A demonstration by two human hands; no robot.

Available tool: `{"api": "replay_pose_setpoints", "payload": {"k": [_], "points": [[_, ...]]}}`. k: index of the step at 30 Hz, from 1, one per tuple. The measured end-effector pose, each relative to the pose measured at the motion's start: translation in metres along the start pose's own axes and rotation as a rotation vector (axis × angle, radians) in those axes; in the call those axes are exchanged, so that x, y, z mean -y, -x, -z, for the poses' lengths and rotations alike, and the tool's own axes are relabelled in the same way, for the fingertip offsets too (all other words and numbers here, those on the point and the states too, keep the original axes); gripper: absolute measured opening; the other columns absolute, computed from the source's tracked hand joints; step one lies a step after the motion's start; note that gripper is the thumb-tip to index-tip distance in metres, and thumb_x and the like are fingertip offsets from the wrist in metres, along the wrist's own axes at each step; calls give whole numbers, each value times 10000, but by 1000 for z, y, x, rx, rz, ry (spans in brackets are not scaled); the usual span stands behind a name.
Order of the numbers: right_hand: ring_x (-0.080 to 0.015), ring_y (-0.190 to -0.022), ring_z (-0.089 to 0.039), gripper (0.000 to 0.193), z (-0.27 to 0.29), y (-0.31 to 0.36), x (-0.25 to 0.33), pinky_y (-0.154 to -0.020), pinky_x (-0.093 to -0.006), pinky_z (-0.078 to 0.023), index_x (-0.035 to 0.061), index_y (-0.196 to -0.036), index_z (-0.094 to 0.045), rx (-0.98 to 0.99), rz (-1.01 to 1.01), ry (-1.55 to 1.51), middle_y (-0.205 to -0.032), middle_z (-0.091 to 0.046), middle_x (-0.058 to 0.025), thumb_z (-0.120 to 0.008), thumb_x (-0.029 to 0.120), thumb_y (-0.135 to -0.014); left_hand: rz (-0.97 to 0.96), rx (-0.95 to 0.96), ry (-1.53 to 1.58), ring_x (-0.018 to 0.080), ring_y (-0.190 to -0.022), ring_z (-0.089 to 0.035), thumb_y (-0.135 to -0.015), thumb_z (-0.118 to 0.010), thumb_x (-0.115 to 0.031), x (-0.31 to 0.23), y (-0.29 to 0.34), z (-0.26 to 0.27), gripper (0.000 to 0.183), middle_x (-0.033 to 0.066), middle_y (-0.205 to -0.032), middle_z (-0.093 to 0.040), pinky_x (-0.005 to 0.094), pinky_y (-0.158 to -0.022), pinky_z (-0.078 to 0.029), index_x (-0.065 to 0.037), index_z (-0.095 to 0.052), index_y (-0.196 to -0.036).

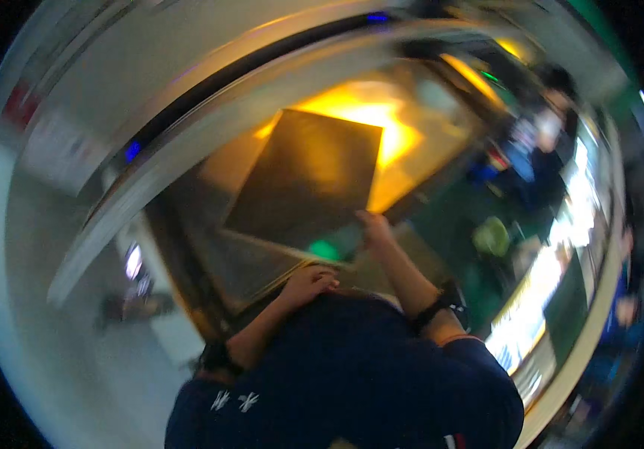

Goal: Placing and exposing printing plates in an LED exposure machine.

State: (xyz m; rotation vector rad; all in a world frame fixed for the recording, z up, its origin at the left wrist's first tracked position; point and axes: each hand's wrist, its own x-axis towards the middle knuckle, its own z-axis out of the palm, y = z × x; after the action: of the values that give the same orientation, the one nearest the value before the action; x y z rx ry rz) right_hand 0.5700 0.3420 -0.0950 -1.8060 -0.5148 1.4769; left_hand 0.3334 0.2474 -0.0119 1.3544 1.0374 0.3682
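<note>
A dark, flat rectangular sheet [303,179] with a mirror-like sheen is tilted in front of me, catching orange and green reflections. My right hand [374,228] is closed on its right edge near the lower corner, the thumb side along the top face. Close to my body, just below the near edge of the sheet, sits my left hand [310,284]. Its fingers are curled and pressed together; whatever they may hold is hidden and blurred. Beneath and beyond the sheet lies a wide work surface [224,176] with dark borders, brightly lit in orange on its far side.
A pale curved rail [179,146] runs past the far left side of the work surface. To the right, a person [546,135] is beside a green floor [449,247] with a light green object [491,237]. A bright lit strip [535,299] runs along the right.
</note>
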Motion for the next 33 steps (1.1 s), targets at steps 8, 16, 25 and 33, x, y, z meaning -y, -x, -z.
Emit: {"api": "replay_pose_setpoints", "payload": {"k": [8, 16, 25, 33], "points": [[-338, -1443, -297, 803, 0, -82, 48, -1183, -424, -244, -38, -1517, -249, 70, 695, 746, -1553, -308, -244, -666, 330, -937, 53, -584, -1019, 492, -1460, -167, -939, -522, -561, 98, -51, 57, 594, 37, -1629, -238, 857, -997, -131, -320, -443, -1476], [-354, -1368, -418, 751, 82, 134, 342, -1167, -468, -290, -1, -1444, -412, -683, 1959, 650, -1464, -449, -205, -740, 370, -879, 154, -869, -1056, 463, -1476, -169, -998, -456, -489, 119, -115, 63, 524, 0, -1627, -254, 841, -1047, -63, -338, -411, -1498], [-351, -1133, -560, 447, 150, 92, 327, -999, -438, -419, 46, -1237, -616, -303, 1620, 1219, -1180, -630, -150, -762, 197, -843, 111, -1026, -1062, 419, -1446, -280, -981, -459, -467, 108, -119, 30, 582, 94, -1607, -284, 796, -1052, -162, -221, -392, -1505], [-355, -710, -678, 350, 164, 13, 110, -644, -463, -505, 60, -750, -719, 330, 887, 1854, -741, -687, -164, -842, 380, -679, -143, -629, -465, 379, -1224, -538, -1013, -452, -421, 119, -3, -117, 487, 185, -1324, -582, 541, -1074, -376, -104, -547, -1370]]}}
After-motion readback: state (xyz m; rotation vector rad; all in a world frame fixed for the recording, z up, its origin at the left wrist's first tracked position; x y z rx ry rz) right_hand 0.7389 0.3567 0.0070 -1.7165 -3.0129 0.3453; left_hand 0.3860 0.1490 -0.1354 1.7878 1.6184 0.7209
